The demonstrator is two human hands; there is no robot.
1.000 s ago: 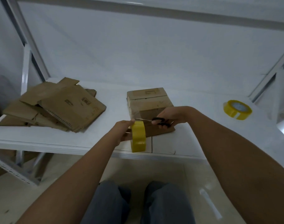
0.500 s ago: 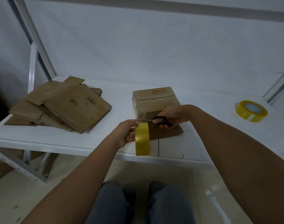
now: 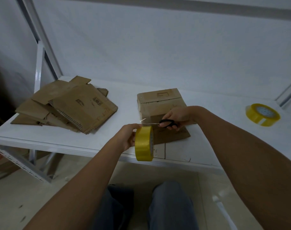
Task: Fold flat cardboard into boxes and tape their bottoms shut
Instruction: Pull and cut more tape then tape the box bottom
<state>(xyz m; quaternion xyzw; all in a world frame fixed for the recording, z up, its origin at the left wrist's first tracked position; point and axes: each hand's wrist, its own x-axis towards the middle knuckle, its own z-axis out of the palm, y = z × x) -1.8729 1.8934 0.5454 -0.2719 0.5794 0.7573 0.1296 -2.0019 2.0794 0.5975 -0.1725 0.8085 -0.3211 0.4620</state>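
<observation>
Fingers (image 3: pixel 170 127) of right hand (image 3: pixel 178 117) curl through scissors (image 3: pixel 164 123), blades at tape; left hand (image 3: pixel 127 138) grips yellow tape roll (image 3: pixel 144 143) taut for cut. Cardboard box (image 3: pixel 159 103) mid-worktop (image 3: pixel 207 150), near front edge; flat cardboard stack (image 3: pixel 66 105) waits at left end.

We see a white table (image 3: pixel 61 140) across the middle of the frame; its near edge runs from the left edge toward the lower right. Below its left end, a perforated metal brace (image 3: pixel 23 165) slants toward the lower left. Behind the table a plain white wall (image 3: pixel 158 47) fills the upper frame, with a grey band (image 3: pixel 191 7) across its top. A white post (image 3: pixel 39 67) stands at the table's left rear corner, and a slanted frame bar (image 3: pixel 40 35) rises to the upper left. The floor (image 3: pixel 33 200) at lower left is pale tile. Lighting is dim and even.
</observation>
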